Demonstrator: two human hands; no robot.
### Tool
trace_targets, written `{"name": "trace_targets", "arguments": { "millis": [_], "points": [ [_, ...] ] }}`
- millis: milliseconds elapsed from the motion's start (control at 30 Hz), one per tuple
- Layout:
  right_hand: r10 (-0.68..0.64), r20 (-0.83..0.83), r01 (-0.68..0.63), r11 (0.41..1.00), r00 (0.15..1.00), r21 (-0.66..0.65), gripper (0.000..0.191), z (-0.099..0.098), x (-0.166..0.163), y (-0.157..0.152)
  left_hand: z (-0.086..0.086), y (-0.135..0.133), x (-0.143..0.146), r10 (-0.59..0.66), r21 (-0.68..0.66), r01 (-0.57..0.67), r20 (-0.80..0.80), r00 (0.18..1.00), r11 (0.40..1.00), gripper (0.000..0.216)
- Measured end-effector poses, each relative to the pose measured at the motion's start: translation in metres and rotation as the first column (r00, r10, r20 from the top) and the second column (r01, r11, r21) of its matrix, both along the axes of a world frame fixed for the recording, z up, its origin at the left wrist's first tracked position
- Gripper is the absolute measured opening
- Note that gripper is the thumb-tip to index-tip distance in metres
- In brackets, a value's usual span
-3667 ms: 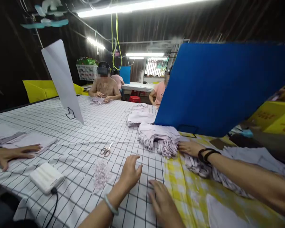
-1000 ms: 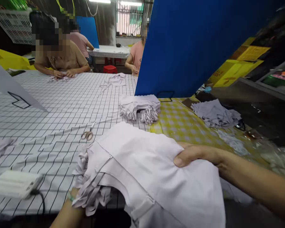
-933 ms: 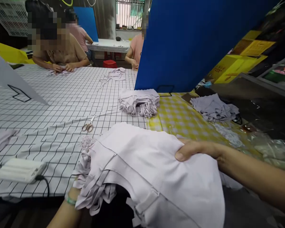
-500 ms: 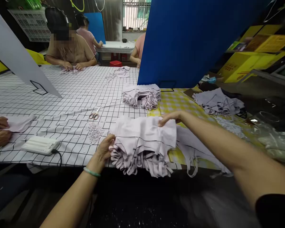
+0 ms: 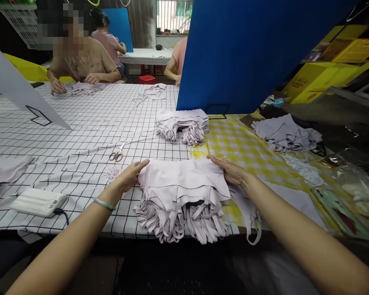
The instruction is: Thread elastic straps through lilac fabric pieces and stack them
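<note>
A stack of pale lilac strappy garments (image 5: 184,192) lies on the table in front of me, its straps hanging over the near edge. My left hand (image 5: 130,176) rests against the stack's left side, fingers stretched out. My right hand (image 5: 230,170) lies flat against its right side, fingers also extended. Neither hand grips the cloth. A single garment (image 5: 249,209) lies half under the stack at the right.
A second lilac stack (image 5: 183,125) sits further back, small scissors (image 5: 117,155) to its left, a white power bank (image 5: 38,201) with cable at near left. A blue board (image 5: 242,53) stands behind. More garments (image 5: 285,133) lie right. Other people work at the far end.
The stack was held up in the air a second ago; it now lies flat on the table. Both hands have let go and moved to its sides.
</note>
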State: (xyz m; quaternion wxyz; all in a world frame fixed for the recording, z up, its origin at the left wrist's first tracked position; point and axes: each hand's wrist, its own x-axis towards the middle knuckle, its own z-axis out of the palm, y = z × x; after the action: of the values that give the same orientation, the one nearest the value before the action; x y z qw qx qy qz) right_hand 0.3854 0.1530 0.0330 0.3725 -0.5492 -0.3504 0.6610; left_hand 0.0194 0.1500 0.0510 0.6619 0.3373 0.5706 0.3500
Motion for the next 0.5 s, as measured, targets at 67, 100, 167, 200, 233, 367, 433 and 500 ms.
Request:
{"name": "trace_targets", "arguments": {
  "millis": [67, 100, 167, 200, 233, 367, 433, 500],
  "points": [
    [-0.018, 0.006, 0.018, 1.0, 1.0, -0.01, 0.065, -0.004, -0.003, -0.003, 0.006, 0.001, 0.002, -0.003, 0.058, 0.002, 0.018, 1.0, 0.998, 0.057],
    [-0.016, 0.011, 0.016, 1.0, 1.0, -0.013, 0.072, -0.006, -0.003, -0.003, 0.007, -0.001, 0.002, -0.004, 0.127, 0.001, 0.023, 1.0, 0.992, 0.06],
    [-0.031, 0.001, 0.031, 0.999, 1.0, 0.007, 0.07, -0.007, -0.004, -0.003, 0.006, -0.008, -0.002, 0.035, 0.3, -0.018, -0.052, 0.998, 0.954, 0.06],
    [-0.052, -0.015, 0.053, 0.998, 0.999, 0.023, 0.065, -0.008, -0.004, -0.004, 0.004, -0.012, -0.005, 0.083, 0.369, -0.024, -0.146, 0.986, 0.929, 0.055],
    [-0.083, -0.032, 0.084, 0.996, 0.996, 0.039, 0.061, -0.007, -0.003, -0.006, 0.001, -0.017, -0.006, 0.145, 0.418, -0.023, -0.263, 0.954, 0.908, 0.05],
    [-0.259, -0.028, 0.26, 0.953, 0.965, 0.158, 0.068, -0.008, 0.001, -0.028, -0.009, -0.037, 0.003, 0.263, 0.531, 0.148, -0.62, 0.739, 0.834, 0.048],
    [-0.334, 0.107, 0.308, 0.928, 0.936, 0.209, 0.077, -0.011, 0.001, -0.041, -0.008, -0.046, 0.017, 0.233, 0.529, 0.31, -0.727, 0.646, 0.79, 0.063],
    [-0.352, 0.303, 0.296, 0.931, 0.886, 0.215, 0.084, -0.016, -0.003, -0.05, -0.006, -0.051, 0.032, 0.169, 0.472, 0.463, -0.814, 0.556, 0.75, 0.088]
  ]
}}
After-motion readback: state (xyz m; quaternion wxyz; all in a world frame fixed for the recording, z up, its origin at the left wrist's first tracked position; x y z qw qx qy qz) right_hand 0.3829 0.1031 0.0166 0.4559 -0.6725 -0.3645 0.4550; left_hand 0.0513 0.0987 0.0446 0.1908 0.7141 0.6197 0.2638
